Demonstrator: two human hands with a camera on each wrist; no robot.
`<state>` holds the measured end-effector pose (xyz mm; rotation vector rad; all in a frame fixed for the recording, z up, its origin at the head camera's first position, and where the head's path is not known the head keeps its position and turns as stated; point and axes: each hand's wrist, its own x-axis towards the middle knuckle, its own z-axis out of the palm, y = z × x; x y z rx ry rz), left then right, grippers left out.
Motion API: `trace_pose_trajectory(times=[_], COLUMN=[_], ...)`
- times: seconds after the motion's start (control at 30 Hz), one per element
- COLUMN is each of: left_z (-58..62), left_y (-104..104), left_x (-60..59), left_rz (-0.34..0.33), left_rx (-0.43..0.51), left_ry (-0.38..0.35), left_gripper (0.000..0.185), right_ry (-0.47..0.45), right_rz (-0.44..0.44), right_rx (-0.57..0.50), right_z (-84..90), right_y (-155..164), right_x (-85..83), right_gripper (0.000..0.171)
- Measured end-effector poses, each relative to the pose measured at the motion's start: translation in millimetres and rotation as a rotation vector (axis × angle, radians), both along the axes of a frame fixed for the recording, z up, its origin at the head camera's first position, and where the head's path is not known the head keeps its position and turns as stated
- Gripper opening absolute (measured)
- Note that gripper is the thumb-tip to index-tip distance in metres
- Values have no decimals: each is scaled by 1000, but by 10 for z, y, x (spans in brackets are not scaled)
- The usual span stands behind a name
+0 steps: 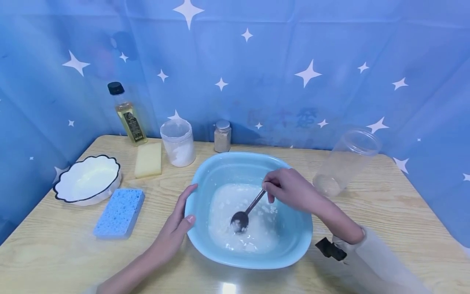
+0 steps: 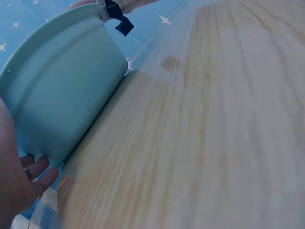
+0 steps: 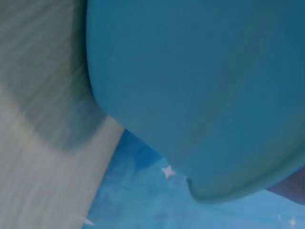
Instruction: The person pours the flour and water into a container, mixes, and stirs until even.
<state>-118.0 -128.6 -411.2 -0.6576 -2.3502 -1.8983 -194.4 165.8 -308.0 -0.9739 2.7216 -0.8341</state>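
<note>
Right hand (image 1: pixel 290 188) pinches spoon (image 1: pixel 244 214) handle, its bowl sunk in white lumpy mix in blue basin (image 1: pixel 293 245) at table centre; left hand (image 1: pixel 176 228) spread flat against rim at 9 o'clock. Risk: fast stirring slops mix over the low rim

A light-blue basin (image 1: pixel 253 253) holds lumpy white mixture (image 1: pixel 257 232), a dark spoon (image 1: pixel 240 220) leaning bowl-down in it

dark label on oil bottle (image 1: pixel 129 118), print too small to read
</note>
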Motion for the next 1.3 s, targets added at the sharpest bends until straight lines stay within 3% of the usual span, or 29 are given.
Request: trace_pose_trajectory(times=[0.13,0.23,0.37,0.5,0.67,0.8,1.0,1.13,1.3], left_z=[-7,-15,-31,-48,-43,-20,-1,0,-21], left_y=[0,-4,-16,-25,-16,-1,10,0,-8], left_x=[2,-3,1,16,16,-5,-30,-27,-13], left_rz=[-1,-7,-2,4,-9,-23,-33,-26,-22], left_rx=[0,7,12,21,25,25,30,29,37], left_ry=[2,1,1,-12,-12,-2,-6,-4,4], left_gripper=[57,57,56,56,56,56,56,56,56], right_ry=[57,25,-75,-118,-16,62,-32,-83,-13], right_rz=[-60,-71,10,78,-16,-107,-82,-14,-46], right_rx=[59,92,75,18,1,42,72,39,-5], right_z=[71,139,144,48,-16,43,134,66,-19], right_y=[118,264,310,134,-9,148,387,220,-30], right_x=[-12,11,72,85,-15,-74,17,44,11], right_gripper=[20,23,21,20,18,16,19,20,18])
